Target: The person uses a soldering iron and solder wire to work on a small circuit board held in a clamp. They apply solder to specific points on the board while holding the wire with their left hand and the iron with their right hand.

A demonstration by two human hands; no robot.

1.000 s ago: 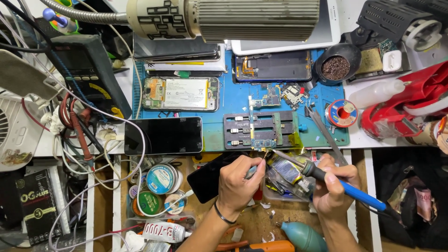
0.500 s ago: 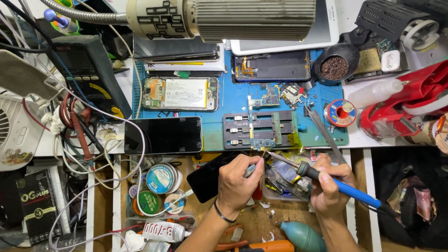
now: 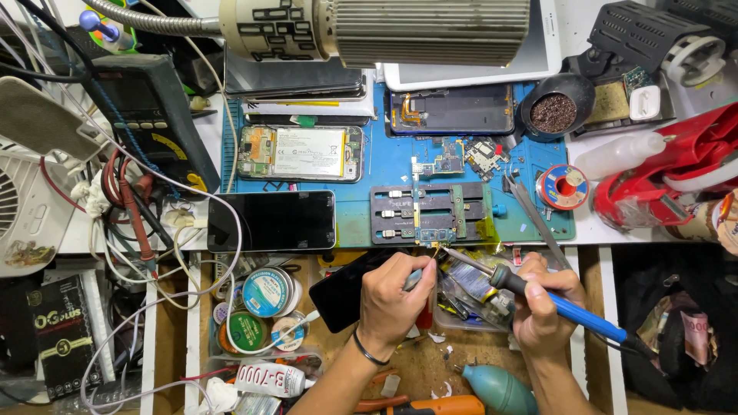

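Cables and red probe leads [image 3: 127, 201] tangle at nine o'clock beside a dark multimeter [image 3: 150, 119]. At about ten o'clock on the blue work mat [image 3: 384, 165] lies an opened phone [image 3: 301, 153] with its battery showing, and just below it a black phone [image 3: 271, 220] rests screen up. Round tins [image 3: 265, 292] sit at seven o'clock in the open drawer.

Near six o'clock the left hand [image 3: 393, 301] is curled tight around a slim tool [image 3: 415, 278], whose tip points up to a small circuit board [image 3: 435, 234] clamped at the lower edge of the dark board holder [image 3: 427, 213] at the centre of the mat. From five o'clock the right hand [image 3: 542, 307] is clamped on the blue handle of a soldering iron [image 3: 538, 296]; its metal tip slants up and left to meet the same small board, right beside the left hand's tool.

A solder spool [image 3: 563, 187] lies at three o'clock on the mat, a dark pot of brass wool [image 3: 553, 113] at two o'clock, and a red object [image 3: 676, 173] farther right.
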